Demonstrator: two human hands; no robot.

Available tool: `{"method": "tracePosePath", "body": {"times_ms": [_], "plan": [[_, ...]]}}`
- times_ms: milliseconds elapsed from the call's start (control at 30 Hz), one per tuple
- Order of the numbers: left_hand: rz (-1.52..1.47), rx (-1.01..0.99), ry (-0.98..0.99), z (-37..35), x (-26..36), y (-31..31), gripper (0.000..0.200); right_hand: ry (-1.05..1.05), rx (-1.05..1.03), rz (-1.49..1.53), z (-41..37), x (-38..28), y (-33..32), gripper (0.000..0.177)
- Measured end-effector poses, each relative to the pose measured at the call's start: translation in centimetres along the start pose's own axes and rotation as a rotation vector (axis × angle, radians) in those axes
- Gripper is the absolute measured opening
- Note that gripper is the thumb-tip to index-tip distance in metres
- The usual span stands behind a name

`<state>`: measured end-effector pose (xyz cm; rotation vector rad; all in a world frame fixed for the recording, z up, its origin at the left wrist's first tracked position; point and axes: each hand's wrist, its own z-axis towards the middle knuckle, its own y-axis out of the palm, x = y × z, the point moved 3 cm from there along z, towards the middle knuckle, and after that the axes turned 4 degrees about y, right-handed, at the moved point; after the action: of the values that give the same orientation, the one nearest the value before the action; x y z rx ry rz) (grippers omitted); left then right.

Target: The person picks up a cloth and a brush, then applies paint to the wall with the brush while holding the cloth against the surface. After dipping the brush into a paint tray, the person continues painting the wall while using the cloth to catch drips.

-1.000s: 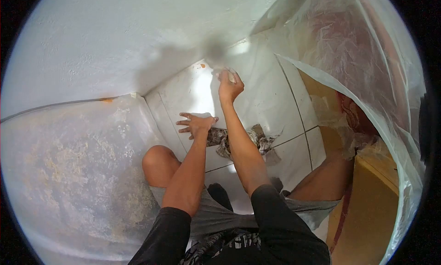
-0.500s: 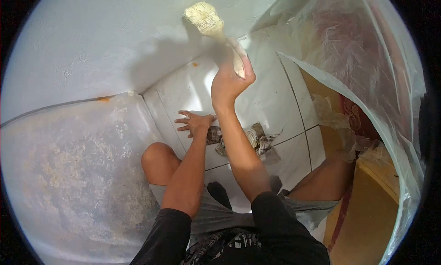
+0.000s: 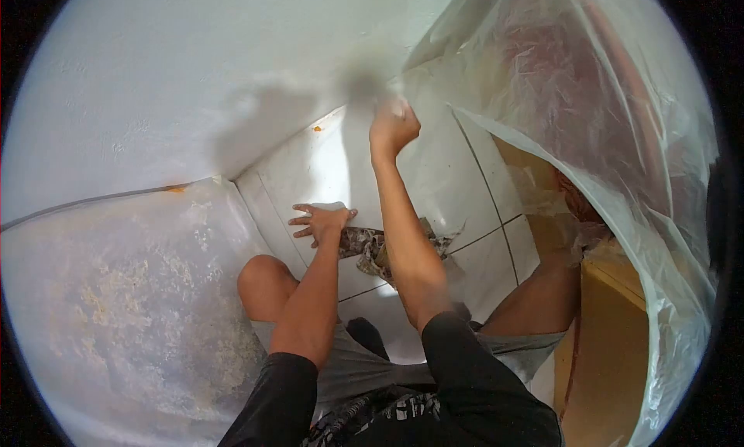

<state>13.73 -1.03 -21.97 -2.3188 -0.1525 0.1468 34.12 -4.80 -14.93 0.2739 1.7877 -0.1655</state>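
Observation:
My right hand is raised near the foot of the pale wall, its fingers closed round a paintbrush. Motion smears the brush so that its bristles cannot be made out, nor whether they touch the wall. Fingers spread, my left hand rests flat on the white tiled floor and holds nothing. Beside it lies a crumpled, stained rag, partly hidden behind my right forearm.
Clear plastic sheeting hangs on the right over a brown box-like piece. To the left, a plastic-like cover is spotted with whitish paint. My bent knees flank the floor area.
My right hand has moved slightly, and the brush, sharp before with its bristles upward, is now a blur. My left hand stays spread on the floor; the view has shifted a little.

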Motion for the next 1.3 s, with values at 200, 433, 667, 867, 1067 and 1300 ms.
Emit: {"method": "tracePosePath", "body": {"times_ms": [200, 433, 667, 867, 1067, 1300], "plan": [[-0.002, 0.023, 0.044, 0.3, -0.3, 0.3, 0.142, -0.088, -0.153, 0.397, -1.9, -15.2, -0.3, 0.018], [0.007, 0.028, 0.087, -0.3, -0.5, -0.1, 0.141, -0.197, -0.141, 0.508, -0.5, -8.1, 0.3, 0.022], [-0.033, 0.026, -0.008, 0.5, -0.5, 0.4, 0.137, 0.072, -0.067, 0.063, 3.5, 1.9, -0.3, 0.017], [-0.024, 0.020, 0.051, -1.2, -0.8, -0.2, 0.136, 0.005, -0.300, 0.214, 0.3, -11.3, 1.6, 0.020], [-0.037, 0.015, 0.053, -2.6, -1.4, -1.4, 0.127, -0.263, -0.495, 0.584, -8.3, -28.1, -6.4, 0.026], [0.009, 0.089, 0.133, -2.2, -2.3, -0.8, 0.128, -0.695, -0.414, 0.069, -14.9, -36.0, -21.4, 0.030]]}}
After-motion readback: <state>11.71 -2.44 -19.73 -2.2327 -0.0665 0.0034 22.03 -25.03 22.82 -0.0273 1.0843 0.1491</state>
